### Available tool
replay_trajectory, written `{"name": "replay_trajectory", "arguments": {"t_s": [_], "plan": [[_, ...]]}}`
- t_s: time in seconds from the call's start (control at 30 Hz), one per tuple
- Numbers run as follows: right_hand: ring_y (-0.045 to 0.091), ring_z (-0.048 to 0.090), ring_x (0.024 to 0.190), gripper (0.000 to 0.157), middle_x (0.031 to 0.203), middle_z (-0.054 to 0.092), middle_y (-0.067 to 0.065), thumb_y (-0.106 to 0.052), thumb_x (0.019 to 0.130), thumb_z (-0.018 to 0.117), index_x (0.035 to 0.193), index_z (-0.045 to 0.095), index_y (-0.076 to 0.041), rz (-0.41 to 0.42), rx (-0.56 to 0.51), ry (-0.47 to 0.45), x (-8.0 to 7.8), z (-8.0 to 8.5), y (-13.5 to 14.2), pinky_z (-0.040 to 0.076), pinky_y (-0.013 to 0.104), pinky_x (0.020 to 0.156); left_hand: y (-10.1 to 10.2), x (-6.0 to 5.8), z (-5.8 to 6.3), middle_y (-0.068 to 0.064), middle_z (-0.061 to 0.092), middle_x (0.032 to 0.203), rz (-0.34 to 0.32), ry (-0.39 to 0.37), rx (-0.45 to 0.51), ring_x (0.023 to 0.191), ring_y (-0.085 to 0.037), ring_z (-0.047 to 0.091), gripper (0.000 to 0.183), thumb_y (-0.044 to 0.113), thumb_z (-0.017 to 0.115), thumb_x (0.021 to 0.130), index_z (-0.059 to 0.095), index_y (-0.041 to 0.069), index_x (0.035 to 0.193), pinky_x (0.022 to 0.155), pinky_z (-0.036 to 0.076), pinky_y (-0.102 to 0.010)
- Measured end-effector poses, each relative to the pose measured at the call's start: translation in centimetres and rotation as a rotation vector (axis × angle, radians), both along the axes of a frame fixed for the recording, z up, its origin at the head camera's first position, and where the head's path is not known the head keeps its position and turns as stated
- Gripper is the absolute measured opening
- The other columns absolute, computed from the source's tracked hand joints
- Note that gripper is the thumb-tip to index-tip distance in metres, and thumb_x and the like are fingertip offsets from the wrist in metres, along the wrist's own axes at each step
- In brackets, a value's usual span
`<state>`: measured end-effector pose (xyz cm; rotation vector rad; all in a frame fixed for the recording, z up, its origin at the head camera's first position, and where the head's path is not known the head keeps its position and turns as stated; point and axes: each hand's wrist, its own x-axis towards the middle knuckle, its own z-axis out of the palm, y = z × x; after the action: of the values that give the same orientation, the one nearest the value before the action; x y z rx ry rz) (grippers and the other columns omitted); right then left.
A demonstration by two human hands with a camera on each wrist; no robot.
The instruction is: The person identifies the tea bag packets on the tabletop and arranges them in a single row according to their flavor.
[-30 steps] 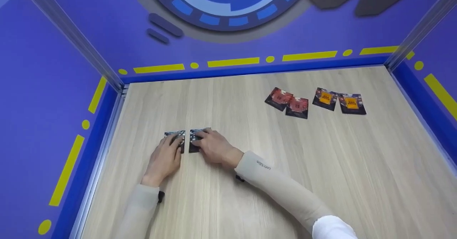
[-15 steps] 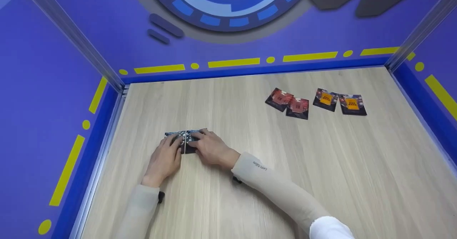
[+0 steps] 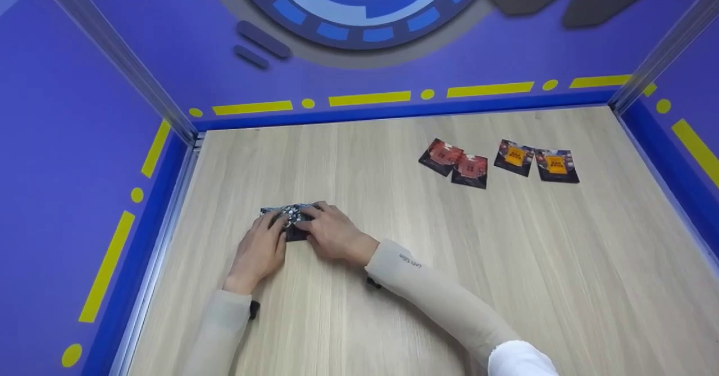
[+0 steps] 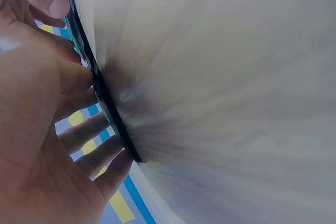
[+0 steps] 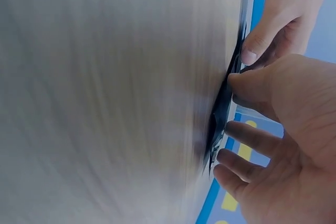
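Observation:
Two thin square cards, dark with a blue and white speckled print, lie edge to edge on the wooden table in the head view. On the left card (image 3: 286, 216) rest the spread fingertips of my left hand (image 3: 259, 252). My right hand (image 3: 334, 232) presses its fingertips and thumb on the right card (image 3: 298, 233), covering much of it. From the side, in the left wrist view, the dark card edge (image 4: 116, 116) runs under my left fingertips. In the right wrist view the thin dark cards (image 5: 223, 103) lie beneath my right thumb and fingers.
Farther back to the right, two red and black cards (image 3: 469, 169) overlap at a corner. Beside them are two dark cards with orange centres (image 3: 556, 166). Purple-blue panels (image 3: 371, 78) wall in the wooden table (image 3: 393, 207) at the back and sides.
My right hand has slid the right card leftward, and the gap between the two speckled cards has closed. My left hand has stayed in place on its card.

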<state>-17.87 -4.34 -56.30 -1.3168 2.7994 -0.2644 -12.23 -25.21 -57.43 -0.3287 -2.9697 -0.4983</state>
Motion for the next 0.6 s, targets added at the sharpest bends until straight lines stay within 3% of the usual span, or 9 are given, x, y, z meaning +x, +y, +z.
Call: {"name": "replay_trajectory", "arguments": {"t_s": [0.3, 0.6], "plan": [[0.034, 0.054, 0.143, 0.042, 0.159, 0.054, 0.011, -0.024, 0.106, 0.061, 0.148, 0.065, -0.019, -0.033, -0.022, 0.01, -1.3, 0.9, 2.2, 0.05, 0.047, 0.118, 0.0, -0.1, 0.1, -0.025, 0.054, 0.156, 0.013, -0.028, 0.003, 0.145, -0.048, 0.05, 0.043, 0.015, 0.058, 0.107, 0.06, 0.001, 0.148, 0.118, 0.045, -0.063], [0.043, 0.048, 0.148, 0.045, 0.16, 0.052, 0.02, -0.019, 0.105, 0.067, 0.149, 0.062, -0.009, -0.131, -0.122, -0.06, -4.7, 1.8, 7.1, 0.043, 0.058, 0.122, 0.1, 0.0, -0.1, -0.026, 0.054, 0.154, 0.008, -0.005, -0.009, 0.144, -0.048, 0.051, 0.043, 0.015, 0.058, 0.107, 0.06, -0.001, 0.148, 0.118, 0.046, -0.063]]}}
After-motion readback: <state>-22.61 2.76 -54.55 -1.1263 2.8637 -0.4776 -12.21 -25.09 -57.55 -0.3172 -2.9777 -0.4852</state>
